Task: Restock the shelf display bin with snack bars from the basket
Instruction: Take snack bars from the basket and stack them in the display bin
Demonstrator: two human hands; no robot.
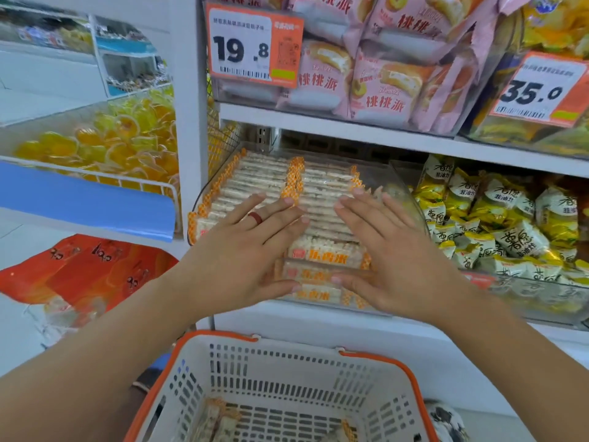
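Observation:
A clear display bin [400, 183] on the middle shelf holds two rows of white snack bars [264, 177] with orange checkered wrapper ends. My left hand [248, 247], with a red ring, lies flat with spread fingers on the left row. Over the right row my right hand [392, 250] is spread flat, its thumb against the front bars printed in orange. Neither hand grips a bar. Below, a white basket [287, 371] with an orange rim holds a few more of the same bars [220, 419] at its bottom.
Pink pastry packs [366, 74] fill the bin on the shelf above, behind a 19.8 price tag [251, 46]. Yellow snack bags [503, 224] sit in the bin to the right. Yellow jelly cups [121, 141] and red bags [79, 269] are on the left rack.

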